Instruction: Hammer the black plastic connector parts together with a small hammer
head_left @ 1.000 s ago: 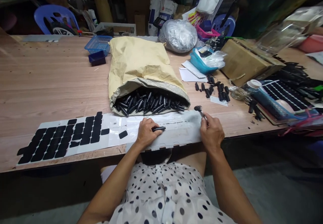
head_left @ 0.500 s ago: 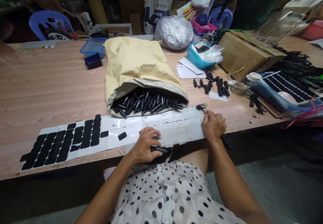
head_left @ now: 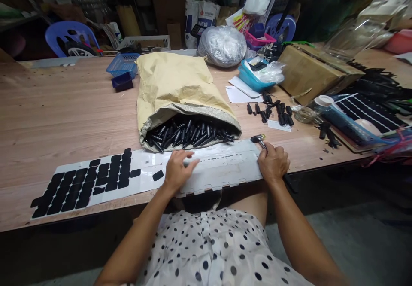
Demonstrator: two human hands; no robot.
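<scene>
Workshop, wooden worktable (head_left: 80,110), sack (head_left: 174,77) of black parts (head_left: 193,133), hammer (head_left: 257,138)

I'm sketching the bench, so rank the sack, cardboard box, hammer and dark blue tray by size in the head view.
1. Sack
2. Cardboard box
3. Hammer and dark blue tray: unsure; the right hand hides part of the hammer.

You see a blue chair (head_left: 53,37) at left, a cardboard box (head_left: 309,69) at right (a pink basket (head_left: 264,41) between).

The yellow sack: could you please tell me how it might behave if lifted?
The yellow sack looks floppy, judging by its creases. It's probably heavy, given the many black parts inside, and some might slide out its open end.
</scene>
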